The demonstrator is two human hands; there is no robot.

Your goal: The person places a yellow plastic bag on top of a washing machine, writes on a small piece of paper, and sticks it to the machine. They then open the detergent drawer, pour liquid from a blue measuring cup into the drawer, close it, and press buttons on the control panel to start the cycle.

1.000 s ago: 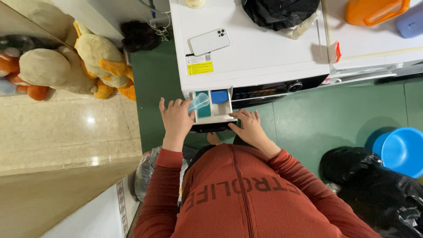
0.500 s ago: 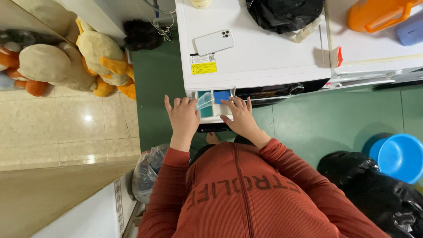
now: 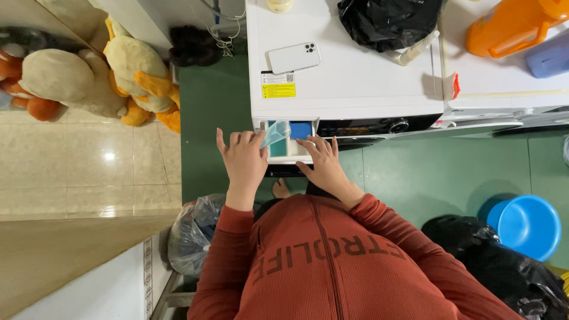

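Yellow-white label (image 3: 278, 86) on washer top (image 3: 355, 77).

The detergent drawer (image 3: 290, 145) looks like smooth white plastic with a blue insert; the clear flap (image 3: 275, 133) at the left hand (image 3: 243, 163) is thin, glossy plastic. The washing machine top (image 3: 355, 77) is smooth, glossy white. At 12 o'clock a black bag (image 3: 388, 24) is crinkled, shiny film. The sleeves (image 3: 228, 261) are ribbed, matt red cloth. At 9 o'clock the floor tiles (image 3: 89, 166) are polished and reflective; the plush toys (image 3: 77, 80) look soft.
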